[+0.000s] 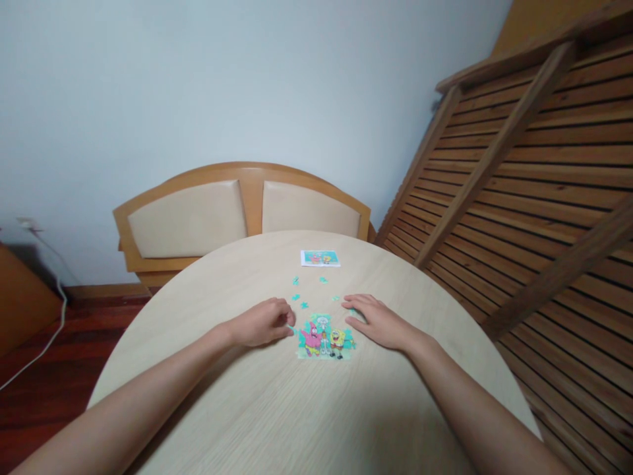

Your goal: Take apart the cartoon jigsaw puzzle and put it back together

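A partly assembled jigsaw puzzle [324,340] with cartoon figures, one pink and one yellow, lies on the round table [247,409]. Its upper outline is uneven. At its left edge, my left hand [264,322] has curled fingers, with thumb and forefinger closed around a small teal puzzle piece that is mostly hidden. My right hand [380,321] rests on the tabletop to the right of the puzzle, fingers stretched out and apart. A bit of teal shows beneath its fingers. Beyond the puzzle lie several loose teal pieces, among them a star-shaped piece [304,305].
A printed picture card [320,258] with the same figures lies toward the table's far side. Behind the table stands a wooden headboard [252,173] with cream panels against the wall. Slatted wooden boards [534,171] lean at the right. A white cable [62,316] hangs at the left.
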### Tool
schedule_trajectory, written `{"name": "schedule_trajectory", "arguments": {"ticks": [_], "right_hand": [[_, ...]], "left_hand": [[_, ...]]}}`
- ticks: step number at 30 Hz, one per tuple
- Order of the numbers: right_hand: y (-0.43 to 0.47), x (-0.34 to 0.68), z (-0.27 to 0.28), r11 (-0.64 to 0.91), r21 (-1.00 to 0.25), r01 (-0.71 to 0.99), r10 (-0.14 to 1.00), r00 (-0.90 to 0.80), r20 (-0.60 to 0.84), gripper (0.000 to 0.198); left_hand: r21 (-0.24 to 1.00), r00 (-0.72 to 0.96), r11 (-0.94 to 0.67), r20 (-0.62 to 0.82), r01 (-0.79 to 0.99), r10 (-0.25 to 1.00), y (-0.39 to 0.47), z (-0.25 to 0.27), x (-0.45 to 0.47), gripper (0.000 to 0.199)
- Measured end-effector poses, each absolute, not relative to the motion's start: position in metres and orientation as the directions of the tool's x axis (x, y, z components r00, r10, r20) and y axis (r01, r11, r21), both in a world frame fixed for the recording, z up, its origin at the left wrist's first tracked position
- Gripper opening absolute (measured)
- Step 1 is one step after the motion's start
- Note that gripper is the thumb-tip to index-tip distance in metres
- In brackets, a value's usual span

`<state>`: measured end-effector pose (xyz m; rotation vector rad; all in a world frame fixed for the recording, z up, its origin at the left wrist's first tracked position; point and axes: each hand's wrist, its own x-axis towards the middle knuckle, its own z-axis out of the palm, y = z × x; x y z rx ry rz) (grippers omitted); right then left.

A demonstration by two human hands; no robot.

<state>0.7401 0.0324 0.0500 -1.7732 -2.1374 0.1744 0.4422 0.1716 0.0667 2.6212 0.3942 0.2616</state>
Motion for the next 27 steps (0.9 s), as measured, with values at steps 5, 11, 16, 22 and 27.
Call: {"name": "schedule_trajectory", "arguments": {"ticks": [5, 11, 16, 22, 27], "right_hand": [[0.031, 0.726, 0.058, 0.256, -0.276, 0.926, 0.952, -0.192, 0.238, 0.037], [0.033, 0.69, 0.074, 0.423, -0.292, 0.858, 0.904, -0.376, 0.204, 0.033], [0.043, 0.669, 0.084, 0.402, -0.301, 0.865, 0.916, -0.38, 0.131, 0.023], [0.037, 0.665, 0.073, 0.351, -0.309, 0.884, 0.931, -0.294, 0.217, 0.019], [0.031, 0.669, 0.062, 0.399, -0.344, 0.85, 0.91, -0.322, 0.26, 0.022]], "left_hand": [[0.599, 0.938, -0.757, 0.029, 0.26, 0.344, 0.173, 0.064, 0.443, 0.01], [0.74, 0.941, -0.642, 0.04, 0.199, 0.337, 0.178, 0.058, 0.443, 0.018], [0.671, 0.929, -0.735, 0.201, 0.1, 0.31, 0.177, 0.057, 0.448, 0.025], [0.53, 0.915, -0.845, 0.306, 0.066, 0.263, 0.174, 0.05, 0.454, 0.027], [0.47, 0.917, -0.88, 0.319, 0.065, 0.238, 0.171, 0.049, 0.456, 0.029]]}}
